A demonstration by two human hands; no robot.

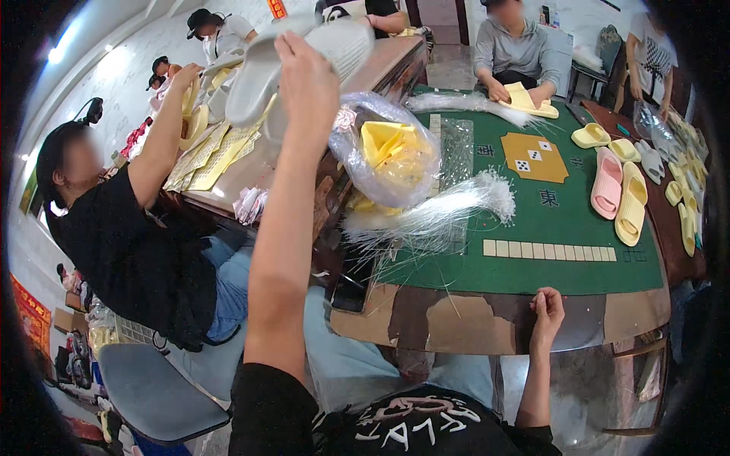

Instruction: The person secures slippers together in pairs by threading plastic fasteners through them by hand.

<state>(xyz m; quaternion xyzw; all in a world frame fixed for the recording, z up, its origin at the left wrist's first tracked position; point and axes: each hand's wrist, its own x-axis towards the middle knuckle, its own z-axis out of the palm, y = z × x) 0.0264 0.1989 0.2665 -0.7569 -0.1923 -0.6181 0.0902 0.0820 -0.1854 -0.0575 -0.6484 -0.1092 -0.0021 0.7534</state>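
- Grips what looks like a pair of light-grey, ribbed slide slippers (255,83) in the raised left hand (310,80), above the table on the left; presumably pinched together so as to be borne in one grasp.
- Rests the right hand (547,313) at the near edge of the green-topped table (430,275), fingers curled in; cannot tell whether empty or pinching something tiny.
- Note the soft yellow pieces (391,144) gathered inside a thick ring of clear bubbly plastic (348,152), likely walled in against scattering.
- Note the bundle of long, clear plastic filaments (437,216) just in front, laid with heads together, probably for easy picking.
- Note the pink ribbed slipper (606,182) and yellow ribbed slipper (630,205) side by side on the right, perhaps put there to free the middle.
- Cannot make out the grey straps fully: blurred, partly covered by fingers.
- Cannot see into the ring's bottom, nor read the small far-right slippers (684,190), bent near the rim.
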